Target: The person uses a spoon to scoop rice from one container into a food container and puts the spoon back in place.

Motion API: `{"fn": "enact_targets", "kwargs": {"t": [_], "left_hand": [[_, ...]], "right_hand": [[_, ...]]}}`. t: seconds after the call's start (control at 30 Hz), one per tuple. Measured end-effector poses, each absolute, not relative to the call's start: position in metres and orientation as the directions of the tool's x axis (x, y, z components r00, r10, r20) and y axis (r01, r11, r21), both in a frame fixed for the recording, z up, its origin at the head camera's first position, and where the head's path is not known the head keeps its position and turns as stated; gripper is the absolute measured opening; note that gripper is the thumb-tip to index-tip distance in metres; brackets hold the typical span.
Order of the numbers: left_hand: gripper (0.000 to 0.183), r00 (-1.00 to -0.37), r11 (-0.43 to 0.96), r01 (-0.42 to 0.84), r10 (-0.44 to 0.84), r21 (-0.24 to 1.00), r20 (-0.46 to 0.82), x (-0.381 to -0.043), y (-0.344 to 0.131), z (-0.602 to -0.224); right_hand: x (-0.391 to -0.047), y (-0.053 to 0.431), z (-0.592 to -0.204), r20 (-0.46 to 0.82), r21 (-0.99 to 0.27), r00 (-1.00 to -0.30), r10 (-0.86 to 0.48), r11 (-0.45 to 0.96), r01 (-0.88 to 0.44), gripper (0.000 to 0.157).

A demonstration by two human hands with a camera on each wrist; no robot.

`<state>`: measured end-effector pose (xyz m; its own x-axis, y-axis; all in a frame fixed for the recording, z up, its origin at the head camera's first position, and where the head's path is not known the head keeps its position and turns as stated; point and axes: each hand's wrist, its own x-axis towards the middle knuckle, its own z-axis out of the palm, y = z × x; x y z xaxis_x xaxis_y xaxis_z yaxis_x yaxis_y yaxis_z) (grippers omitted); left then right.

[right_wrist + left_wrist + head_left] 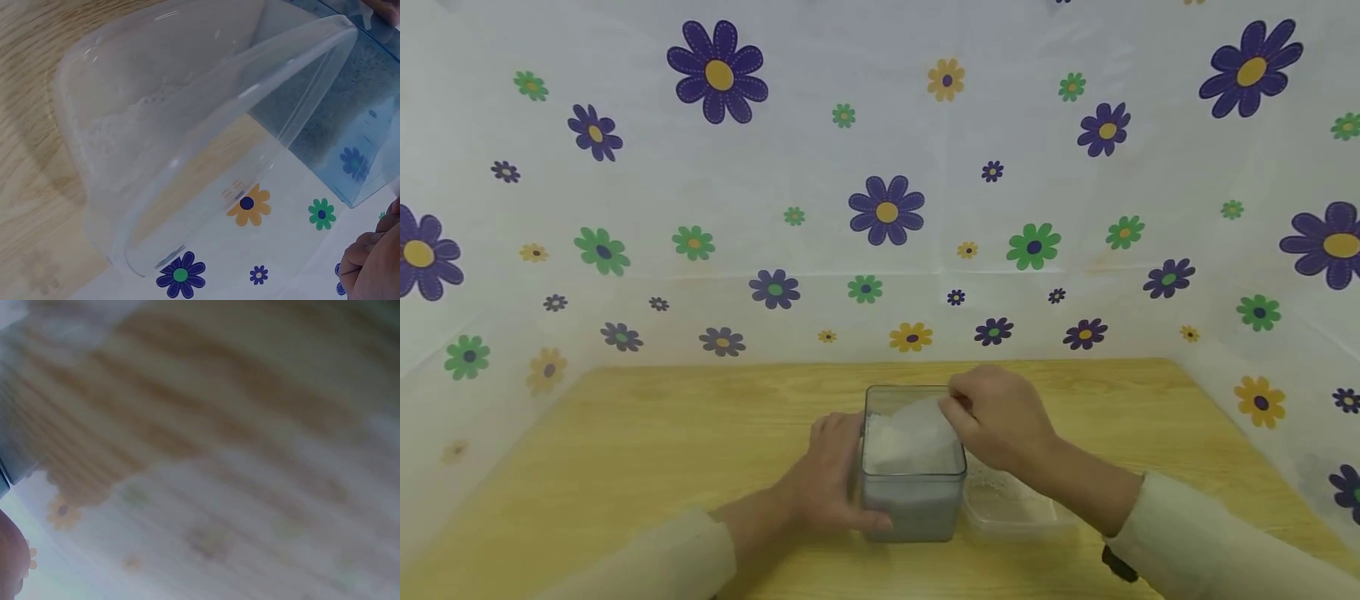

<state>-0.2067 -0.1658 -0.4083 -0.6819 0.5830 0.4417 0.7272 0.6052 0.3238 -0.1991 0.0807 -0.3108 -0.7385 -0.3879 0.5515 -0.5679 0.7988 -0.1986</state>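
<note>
A square, clear grey-tinted container [913, 510] stands upright on the table, partly filled with white powder [886, 450]. My left hand [831, 475] holds its left side, thumb across the front and fingers toward the back. Over the right rim, my right hand [1006, 417] pinches a whitish translucent piece, perhaps a scoop [919, 421], inside the container; blur hides its exact shape. Just right of the container is a clear plastic tub [103, 147] with white powder in it, below my right hand. The left wrist view catches only a bit of my left hand [11, 559].
Everything stands on a wood-grain table [647, 450]. A white flower-print sheet [820, 158] rises behind it and along both sides. Near my right sleeve [1195, 529] a dark object [1120, 564], perhaps the wrist camera, shows at the cuff.
</note>
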Motion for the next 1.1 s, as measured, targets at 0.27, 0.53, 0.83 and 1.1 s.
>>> {"fn": "enact_targets", "kwargs": {"t": [0.27, 0.53, 0.83, 1.1], "left_hand": [[0.112, -0.679, 0.607, 0.730, 0.592, 0.315, 0.434, -0.210, -0.166, -0.412], [0.112, -0.679, 0.597, 0.731, 0.591, 0.330, 0.437, -0.211, -0.166, -0.410], [0.111, -0.692, 0.603, 0.720, 0.588, 0.344, 0.418, -0.210, -0.167, -0.405], [0.108, -0.695, 0.595, 0.718, 0.590, 0.362, 0.411, -0.211, -0.167, -0.401]], "right_hand": [[-0.199, 0.094, -0.306, 0.548, -0.358, -0.789, -0.277, 0.775, -0.520, 0.030], [-0.199, 0.108, -0.301, 0.587, -0.388, -0.774, -0.235, 0.758, -0.524, 0.030], [-0.195, 0.141, -0.287, 0.640, -0.396, -0.748, -0.176, 0.758, -0.518, 0.035], [-0.189, 0.175, -0.293, 0.602, -0.415, -0.788, -0.129, 0.793, -0.447, 0.035]]}}
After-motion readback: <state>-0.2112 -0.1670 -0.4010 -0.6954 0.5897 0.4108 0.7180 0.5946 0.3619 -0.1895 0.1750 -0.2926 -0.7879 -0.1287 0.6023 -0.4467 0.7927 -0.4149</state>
